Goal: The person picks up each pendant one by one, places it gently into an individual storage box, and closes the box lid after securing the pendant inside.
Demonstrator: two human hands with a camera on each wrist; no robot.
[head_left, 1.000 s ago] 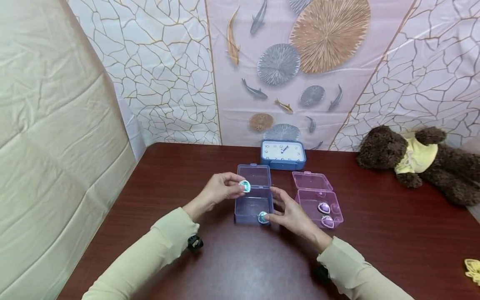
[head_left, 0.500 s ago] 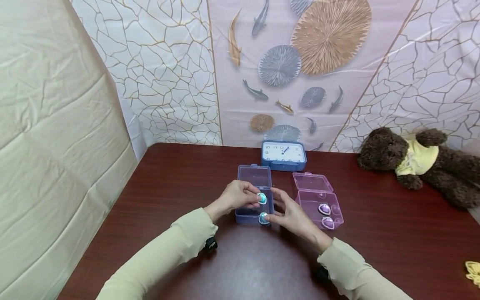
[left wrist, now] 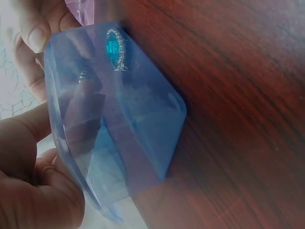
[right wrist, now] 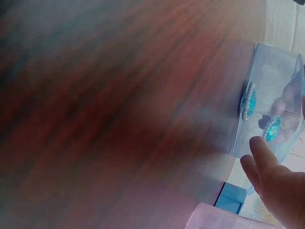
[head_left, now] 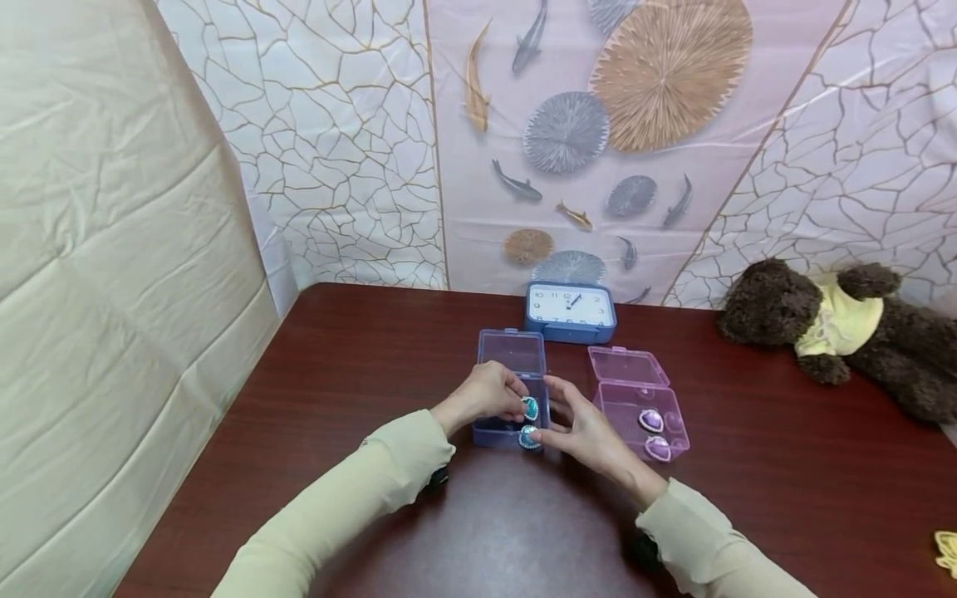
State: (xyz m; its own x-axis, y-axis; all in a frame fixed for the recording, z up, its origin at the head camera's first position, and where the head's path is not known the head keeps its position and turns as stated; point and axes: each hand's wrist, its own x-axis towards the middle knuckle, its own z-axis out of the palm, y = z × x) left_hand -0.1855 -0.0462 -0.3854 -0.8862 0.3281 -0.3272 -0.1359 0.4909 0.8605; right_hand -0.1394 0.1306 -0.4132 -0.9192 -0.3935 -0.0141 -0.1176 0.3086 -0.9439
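A clear blue plastic box [head_left: 493, 438] stands on the table with its hinged lid tipped back. My left hand [head_left: 488, 392] reaches over the box and pinches a teal gem with a white beaded rim [head_left: 530, 408]. Near the front right corner, inside the box, lies a second teal gem [head_left: 529, 437]; the left wrist view shows it through the wall [left wrist: 113, 47]. My right hand [head_left: 591, 432] holds the box's right side, thumb at the front corner and fingers toward the hinge. The right wrist view shows the pinched teal gem [right wrist: 272, 128] through the plastic.
Right of it stands an open pink plastic box [head_left: 619, 415] with purple gems [head_left: 651, 420] in it. Behind are a blue clock [head_left: 571, 309] and a patterned cloth. A brown teddy bear [head_left: 770, 301] lies at the far right; a yellow item [head_left: 946, 552] sits at the right edge.
My left hand has carried the teal gem from above the box's left side rightward and down into the box, near the other gem. The right hand stays at the box's side.
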